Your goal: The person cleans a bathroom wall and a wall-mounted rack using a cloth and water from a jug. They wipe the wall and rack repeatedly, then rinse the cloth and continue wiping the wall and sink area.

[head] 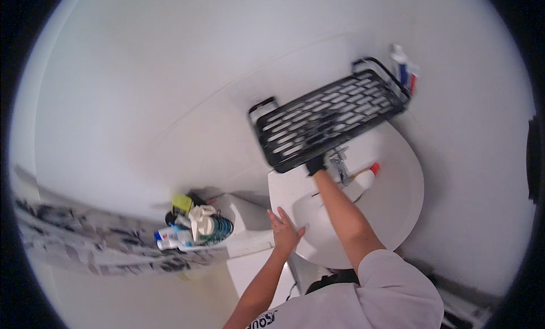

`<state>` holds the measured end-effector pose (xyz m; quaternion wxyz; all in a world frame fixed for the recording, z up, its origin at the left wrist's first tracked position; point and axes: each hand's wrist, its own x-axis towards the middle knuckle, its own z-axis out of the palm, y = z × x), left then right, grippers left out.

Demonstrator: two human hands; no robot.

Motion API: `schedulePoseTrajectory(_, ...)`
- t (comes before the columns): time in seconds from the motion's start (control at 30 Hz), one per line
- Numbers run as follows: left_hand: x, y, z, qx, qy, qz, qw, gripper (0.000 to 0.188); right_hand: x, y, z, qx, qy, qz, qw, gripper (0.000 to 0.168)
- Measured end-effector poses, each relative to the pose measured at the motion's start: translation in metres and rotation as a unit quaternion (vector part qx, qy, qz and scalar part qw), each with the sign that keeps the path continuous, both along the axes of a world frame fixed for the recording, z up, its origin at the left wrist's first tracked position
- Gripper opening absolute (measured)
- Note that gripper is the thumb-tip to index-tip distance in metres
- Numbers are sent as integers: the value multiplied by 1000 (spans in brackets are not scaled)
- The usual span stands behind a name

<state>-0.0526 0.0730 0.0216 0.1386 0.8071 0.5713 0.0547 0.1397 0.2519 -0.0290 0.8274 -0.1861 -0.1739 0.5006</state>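
A black slotted wall shelf (362, 127) spans the space above a white washbasin (400, 201). My right hand (317, 163), in a black covering, reaches beneath the shelf's front edge; its fingers are mostly hidden below the slots, so whether it holds anything cannot be told. Bare, with its fingers spread, my left hand (285, 233) is at the basin's left rim and holds nothing. Beside my right forearm, a chrome faucet (339, 167) stands at the back of the basin. Near it in the basin lies a white bottle (364, 181) with a red cap.
Several toiletries, among them a white and blue container (168, 237), crowd a basket (223, 227) on the left. A white toilet (251, 269) adjoins the basin. A patterned curtain (106, 239) hangs farther left. White and blue tubes (400, 65) are by the shelf's right end.
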Motion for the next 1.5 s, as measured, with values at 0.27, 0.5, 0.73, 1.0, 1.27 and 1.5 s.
schedulePoseTrajectory(0.27,-2,-5,-5,-10,-66,48,997,106,-82,-26,97,165,-824,-48,540,45)
schedulePoseTrajectory(0.5,1,-5,-3,-11,-82,93,992,103,10,-72,83,-96,-900,4,425,54)
schedulePoseTrajectory(0.73,-4,-4,-7,-5,-117,91,989,102,-20,-39,48,109,-917,-50,382,41)
schedulePoseTrajectory(1.0,-3,-5,-4,-21,-96,112,989,99,-24,-37,117,173,-857,47,482,32)
schedulePoseTrajectory(1.27,-5,-10,-6,-3,-140,128,982,98,-5,-16,110,228,-889,118,379,42)
schedulePoseTrajectory(1.5,-1,-8,0,-13,-165,142,976,96,-45,-22,137,281,-881,22,381,52)
